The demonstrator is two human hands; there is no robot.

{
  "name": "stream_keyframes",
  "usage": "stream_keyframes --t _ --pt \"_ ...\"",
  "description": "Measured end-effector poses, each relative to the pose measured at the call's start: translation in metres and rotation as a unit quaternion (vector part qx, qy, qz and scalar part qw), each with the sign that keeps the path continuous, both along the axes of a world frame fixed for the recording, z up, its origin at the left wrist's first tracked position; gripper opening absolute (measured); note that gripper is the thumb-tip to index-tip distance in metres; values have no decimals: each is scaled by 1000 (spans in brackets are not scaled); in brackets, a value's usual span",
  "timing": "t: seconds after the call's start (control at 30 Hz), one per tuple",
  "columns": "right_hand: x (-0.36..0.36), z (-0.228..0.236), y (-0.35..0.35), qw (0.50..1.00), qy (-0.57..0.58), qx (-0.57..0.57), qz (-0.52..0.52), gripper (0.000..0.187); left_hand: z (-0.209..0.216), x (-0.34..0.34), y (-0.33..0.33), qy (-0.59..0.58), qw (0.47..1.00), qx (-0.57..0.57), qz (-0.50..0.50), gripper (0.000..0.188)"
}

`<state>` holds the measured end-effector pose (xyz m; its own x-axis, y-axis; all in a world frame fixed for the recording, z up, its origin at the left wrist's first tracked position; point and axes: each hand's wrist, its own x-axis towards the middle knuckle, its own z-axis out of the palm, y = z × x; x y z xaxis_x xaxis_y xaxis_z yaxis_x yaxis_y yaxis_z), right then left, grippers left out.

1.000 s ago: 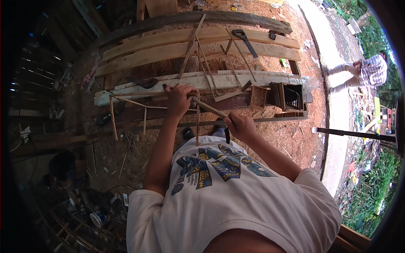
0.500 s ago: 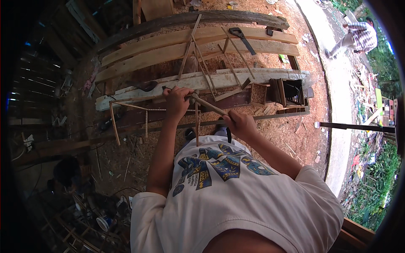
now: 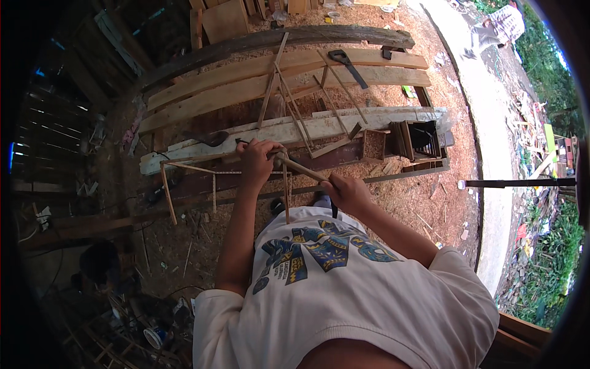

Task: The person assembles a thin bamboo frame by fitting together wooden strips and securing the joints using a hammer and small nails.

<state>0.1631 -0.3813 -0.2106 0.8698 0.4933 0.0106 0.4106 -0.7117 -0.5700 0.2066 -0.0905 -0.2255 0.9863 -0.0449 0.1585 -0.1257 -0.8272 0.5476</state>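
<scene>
At left, an angular frame (image 3: 168, 194) of thin, straight wooden strips runs to the left hand (image 3: 256, 162), its fingers curled near the frame's upper edge; their exact grip cannot be told. Beside it, the right hand (image 3: 346, 194) clenches a hammer's (image 3: 304, 169) round wooden handle, much as a second ago. Rightward, a wooden box (image 3: 402, 140) contains something dark; a checked-shirted person (image 3: 507, 24) has moved farther off.
</scene>
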Motion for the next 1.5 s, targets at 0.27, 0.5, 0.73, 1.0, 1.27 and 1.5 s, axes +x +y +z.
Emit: stream_keyframes --t 0.27,0.5,0.73,1.0,1.27,1.5 --pt "-9 2 1 999 -29 3 26 34 -2 2 6 -35 999 -9 -21 21" --pt "-6 0 -1 998 -55 21 31 33 -4 5 4 -51 999 -9 -15 20" --pt "-3 -9 2 1000 -7 -15 10 33 -5 3 2 -27 999 -43 -14 15" --pt "2 -15 -3 1000 -16 20 17 30 -8 1 5 -47 999 -11 -7 17" --pt "4 -16 -15 998 -23 40 43 30 -5 -1 3 -53 998 -15 -11 15" --pt "3 -25 -6 1000 2 24 -8 32 -4 -2 3 -58 998 -24 -2 12"
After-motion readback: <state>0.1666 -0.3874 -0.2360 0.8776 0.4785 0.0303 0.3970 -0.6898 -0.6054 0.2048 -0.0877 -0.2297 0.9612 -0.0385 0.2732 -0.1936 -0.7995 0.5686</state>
